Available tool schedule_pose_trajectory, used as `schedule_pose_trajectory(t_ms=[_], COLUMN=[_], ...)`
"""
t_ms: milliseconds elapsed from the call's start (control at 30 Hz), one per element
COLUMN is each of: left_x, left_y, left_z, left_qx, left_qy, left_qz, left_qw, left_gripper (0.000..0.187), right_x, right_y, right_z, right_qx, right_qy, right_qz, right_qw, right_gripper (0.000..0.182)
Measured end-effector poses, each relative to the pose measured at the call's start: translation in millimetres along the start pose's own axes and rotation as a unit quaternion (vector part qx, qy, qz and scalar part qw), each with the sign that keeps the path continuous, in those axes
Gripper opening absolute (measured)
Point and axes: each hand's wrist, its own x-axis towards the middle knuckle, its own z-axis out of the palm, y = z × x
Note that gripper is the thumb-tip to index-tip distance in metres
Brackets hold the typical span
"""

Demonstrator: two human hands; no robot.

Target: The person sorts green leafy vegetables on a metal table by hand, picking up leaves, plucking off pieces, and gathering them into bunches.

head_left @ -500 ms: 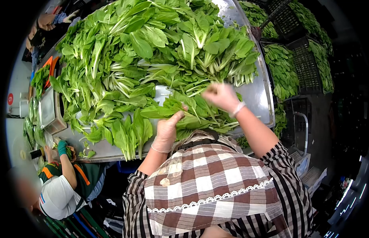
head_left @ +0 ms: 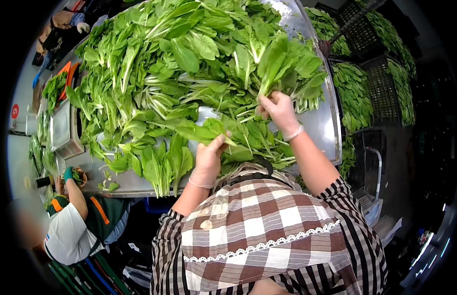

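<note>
Thin translucent gloves cover both my hands. My right hand [head_left: 281, 113] pinches a leafy green [head_left: 274, 64] by its pale stem end, the leaves pointing away from me over the pile. Nearer my body, my left hand [head_left: 208, 160] is closed on another leafy green [head_left: 199, 132], whose leaves reach to the left and whose pale stem end sticks out past my fingers. A big heap of leafy greens [head_left: 155, 64] covers much of the metal table [head_left: 327, 123]. Just left of my left hand, a few heads [head_left: 162, 164] lie side by side at the front edge.
Black crates [head_left: 381, 93] full of greens stand to the right of the table, beside a trolley handle [head_left: 378, 169]. At the left are a metal-rimmed box [head_left: 64, 128] and a co-worker [head_left: 73, 221] with a teal glove. Another person [head_left: 59, 32] stands at the far left.
My right hand has moved up and away from the greens near my body and now holds a leafy green upright. My left hand has barely moved; its leafy green now shows more clearly.
</note>
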Motion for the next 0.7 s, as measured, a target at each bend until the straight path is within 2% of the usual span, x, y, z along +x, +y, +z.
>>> schedule_pose_trajectory(t_ms=[133,167,200,267,400,533,633,700], left_x=[4.8,3.5,4.3,6.4,0.3,-2.6,-7.3,-7.8], left_y=[10.7,14.0,13.2,11.3,10.8,10.0,11.5,10.2], left_z=[16.0,22.9,26.0,31.4,37.9,30.4,30.8,28.4], left_qx=[0.011,0.022,0.038,0.071,0.101,0.092,0.073,0.086], left_qy=[-0.008,-0.007,-0.016,-0.039,-0.056,-0.043,-0.037,-0.024], left_qz=[0.016,0.03,0.041,0.064,0.067,0.035,0.037,0.032], left_qw=[1.0,0.999,0.998,0.995,0.991,0.994,0.996,0.996], left_gripper=[0.037,0.036,0.036,0.035,0.035,0.031,0.028,0.033], right_x=[-33.0,-34.1,-41.9,-48.5,-60.8,-70.2,-75.1,-78.7], right_y=[-0.9,11.7,13.4,17.8,23.0,28.5,35.5,39.6], right_z=[17.0,19.7,26.7,30.9,40.7,43.8,48.2,52.8], right_qx=[0.01,-0.037,-0.012,-0.205,-0.305,-0.195,-0.158,-0.112], right_qy=[-0.117,-0.133,-0.138,-0.132,-0.1,-0.123,-0.134,-0.123], right_qz=[0.006,0.016,0.017,-0.082,-0.234,-0.198,-0.101,-0.048], right_qw=[0.993,0.99,0.99,0.966,0.918,0.953,0.973,0.985], right_gripper=[0.022,0.022,0.023,0.032,0.026,0.019,0.018,0.018])
